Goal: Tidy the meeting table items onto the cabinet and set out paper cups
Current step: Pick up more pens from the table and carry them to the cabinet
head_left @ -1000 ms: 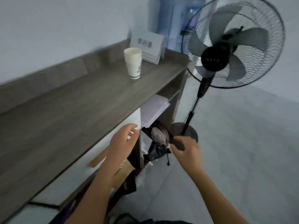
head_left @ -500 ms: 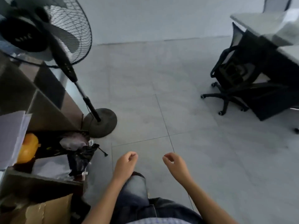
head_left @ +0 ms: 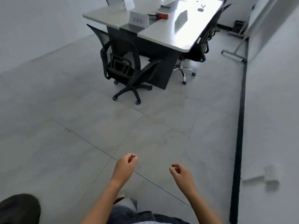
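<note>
The white meeting table [head_left: 178, 36] stands across the room at the top of the view. On it are white name cards [head_left: 138, 19], a red and black object [head_left: 159, 16] and some papers in glare. My left hand [head_left: 125, 165] and my right hand [head_left: 182, 174] hang in front of me over the floor, fingers loosely curled, both holding nothing. The cabinet and the paper cups are out of view.
A black mesh office chair [head_left: 123, 62] stands at the table's near side, another chair [head_left: 199, 50] at its right. A stand's metal foot [head_left: 233, 54] lies at the right, by a wall with a dark skirting strip [head_left: 239, 143]. Grey tiled floor [head_left: 80, 118] lies between me and the table.
The view has swung from the cabinet and fan round to the meeting table. My hands left the cabinet shelf and now hang loose with nothing in them.
</note>
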